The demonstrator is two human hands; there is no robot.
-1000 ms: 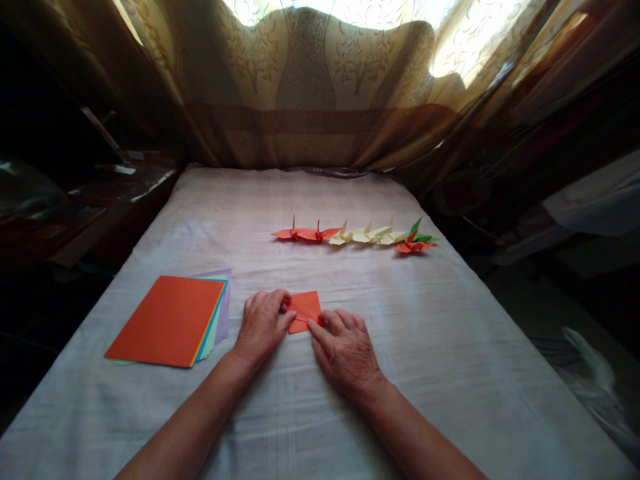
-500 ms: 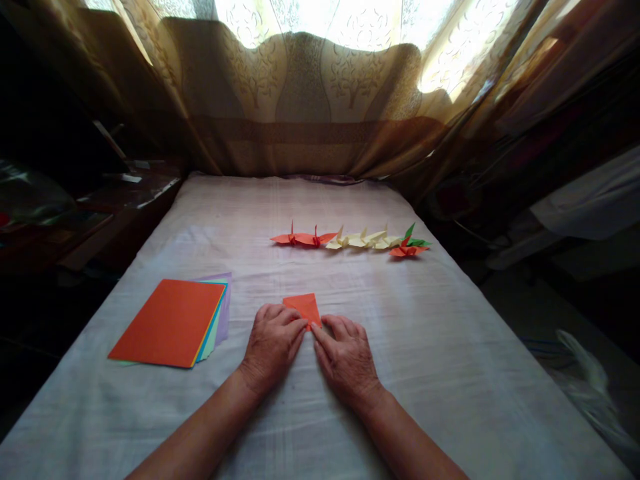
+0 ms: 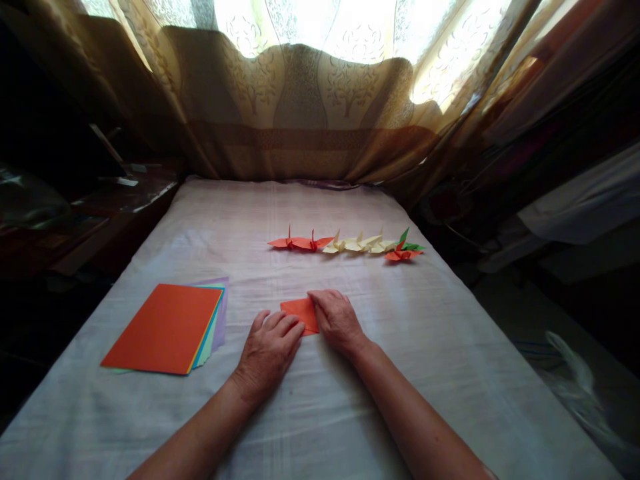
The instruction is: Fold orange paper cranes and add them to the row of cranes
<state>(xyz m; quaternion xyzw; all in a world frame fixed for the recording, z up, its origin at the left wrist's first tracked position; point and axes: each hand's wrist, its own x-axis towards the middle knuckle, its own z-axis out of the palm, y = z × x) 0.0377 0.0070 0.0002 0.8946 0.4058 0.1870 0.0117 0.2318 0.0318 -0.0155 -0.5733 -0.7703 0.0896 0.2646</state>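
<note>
L hand [image 3: 270,347] & R hand [image 3: 337,320] flat, open, pressing orange paper [image 3: 299,312] on table [image 3: 450,373] — looks like early folds; cranes [image 3: 345,243] toward far edge done — sheet stack [image 3: 165,327] by left edge untouched.

Light comes in from behind the curtain [image 3: 300,113] at the top. Up there it glows white and too bright to see well. The rest of the room is dim. The far left and right are almost black, and things there are hard to make out. The bed [image 3: 350,413] is softly lit and pale. The left hand [image 3: 267,350] and right hand [image 3: 337,320] make small soft shadows on it. The middle looks sharp. The edges bend and stretch.
</note>
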